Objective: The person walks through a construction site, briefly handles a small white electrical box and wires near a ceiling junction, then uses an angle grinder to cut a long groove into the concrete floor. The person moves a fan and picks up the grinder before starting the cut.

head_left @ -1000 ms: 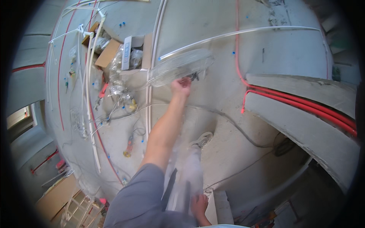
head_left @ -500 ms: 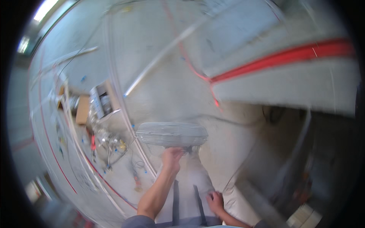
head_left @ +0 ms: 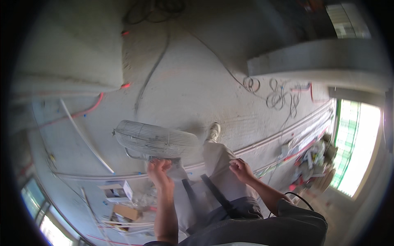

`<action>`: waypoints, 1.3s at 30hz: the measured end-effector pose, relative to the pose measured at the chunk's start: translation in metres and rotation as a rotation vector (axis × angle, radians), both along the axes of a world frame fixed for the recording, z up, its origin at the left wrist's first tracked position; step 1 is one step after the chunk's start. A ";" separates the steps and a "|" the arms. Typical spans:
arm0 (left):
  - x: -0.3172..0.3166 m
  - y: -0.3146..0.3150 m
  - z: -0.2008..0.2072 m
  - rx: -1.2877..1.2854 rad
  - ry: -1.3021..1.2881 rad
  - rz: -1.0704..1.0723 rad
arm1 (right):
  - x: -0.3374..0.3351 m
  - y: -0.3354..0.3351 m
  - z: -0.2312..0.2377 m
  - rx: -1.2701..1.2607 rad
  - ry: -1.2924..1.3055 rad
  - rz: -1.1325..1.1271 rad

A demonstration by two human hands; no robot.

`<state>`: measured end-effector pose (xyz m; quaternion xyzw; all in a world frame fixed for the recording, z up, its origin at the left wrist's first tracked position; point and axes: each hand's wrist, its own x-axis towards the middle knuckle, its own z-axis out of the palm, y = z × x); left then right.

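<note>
Caged fan [head_left: 156, 137] shifted left and scene swung round since the earlier frame; left hand [head_left: 159, 170] closed at the fan's near side, probably on its mount [head_left: 174, 160], exact grip hidden; right hand [head_left: 241, 169] loosely curled, nothing visible in it; fan seems held above the floor [head_left: 180, 86], in front of the person, left of centre; looks stiff, bulky, moderately heavy, thin cage wires [head_left: 141, 139] likely bend if squeezed, so best held by mount or bent metal bar [head_left: 133, 156]; farther out, white box [head_left: 128, 190], cable coils [head_left: 275, 100]
</note>
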<state>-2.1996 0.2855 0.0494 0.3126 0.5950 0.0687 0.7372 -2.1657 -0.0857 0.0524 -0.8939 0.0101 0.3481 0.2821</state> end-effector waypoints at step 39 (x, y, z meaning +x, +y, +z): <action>0.378 -0.712 -0.318 -0.432 0.148 -1.728 | -0.195 -0.058 -0.032 0.177 0.564 -1.847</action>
